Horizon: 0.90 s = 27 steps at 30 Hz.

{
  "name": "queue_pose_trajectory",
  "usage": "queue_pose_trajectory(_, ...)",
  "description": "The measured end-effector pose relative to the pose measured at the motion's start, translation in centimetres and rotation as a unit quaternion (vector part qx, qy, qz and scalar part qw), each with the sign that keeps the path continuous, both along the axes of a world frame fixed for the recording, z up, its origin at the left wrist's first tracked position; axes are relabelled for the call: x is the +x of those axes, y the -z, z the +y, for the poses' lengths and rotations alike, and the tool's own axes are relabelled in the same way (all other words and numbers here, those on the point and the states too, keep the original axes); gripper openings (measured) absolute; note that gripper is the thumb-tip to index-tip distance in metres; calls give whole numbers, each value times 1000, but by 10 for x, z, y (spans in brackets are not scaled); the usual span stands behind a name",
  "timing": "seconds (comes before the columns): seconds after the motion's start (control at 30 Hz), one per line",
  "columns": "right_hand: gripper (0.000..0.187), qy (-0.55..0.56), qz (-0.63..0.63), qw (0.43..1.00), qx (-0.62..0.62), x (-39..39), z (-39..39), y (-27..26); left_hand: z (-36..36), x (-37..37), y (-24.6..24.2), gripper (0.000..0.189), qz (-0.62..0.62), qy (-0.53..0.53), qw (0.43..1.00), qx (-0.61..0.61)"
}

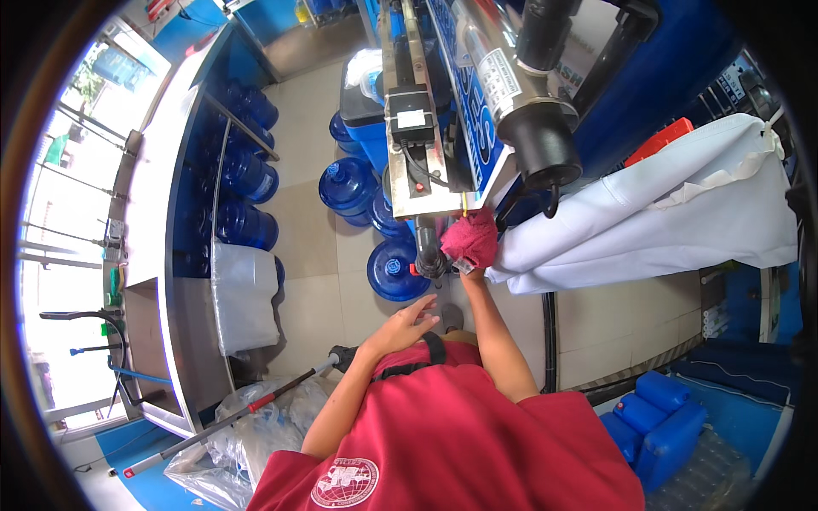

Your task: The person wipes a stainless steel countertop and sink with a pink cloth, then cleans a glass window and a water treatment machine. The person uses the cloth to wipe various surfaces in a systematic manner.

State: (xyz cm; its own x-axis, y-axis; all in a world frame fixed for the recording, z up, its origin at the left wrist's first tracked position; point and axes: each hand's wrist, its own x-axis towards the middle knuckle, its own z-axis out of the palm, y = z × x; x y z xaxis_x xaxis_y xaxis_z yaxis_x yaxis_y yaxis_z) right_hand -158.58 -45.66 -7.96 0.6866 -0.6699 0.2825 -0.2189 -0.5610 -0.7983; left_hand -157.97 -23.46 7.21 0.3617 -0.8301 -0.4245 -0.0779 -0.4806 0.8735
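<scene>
My right hand [472, 274] reaches forward into a bunched pink cloth [471, 239] with a small tag. The cloth hides most of its fingers, and it appears to grip it. Just left of the cloth, a dark grey pipe elbow [429, 259] with a red valve handle [415, 271] hangs from the end of a metal frame [425, 205]. In front of my waist, my left hand [404, 327] holds nothing, fingers extended and slightly apart. Beyond it on the floor stands a round blue water jug [397, 271], with another blue jug [348, 185] behind.
A white cloth [652, 217] hangs at right beside a steel cylinder [505, 76] with a black cap. At left, a shelf holds several blue jugs [248, 225]. A long pole [255, 405] slants over clear plastic bags [268, 434]. Blue jerrycans [664, 415] stand lower right.
</scene>
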Motion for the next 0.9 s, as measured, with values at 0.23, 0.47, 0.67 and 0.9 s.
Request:
queue_pose_trajectory(0.23, 47, -35, 170, 985, -4, -47, -4, 43, 1, 3, -9, 59, -3, 36, 999, 19)
queue_pose_trajectory(0.47, 47, -50, 112, 988, -91, -95, -9, -1, 19, 14, 1, 61, 69, -8, 998, -6)
queue_pose_trajectory(0.67, 46, -81, -51, 995, -18, -75, 3, -92, 22, 21, 15, 61, 70, 8, 998, -6)
queue_pose_trajectory(0.9, 20, -46, -246, 966, 62, -11, 8, -133, 4, 17, 23, 58, 79, 51, 995, -19)
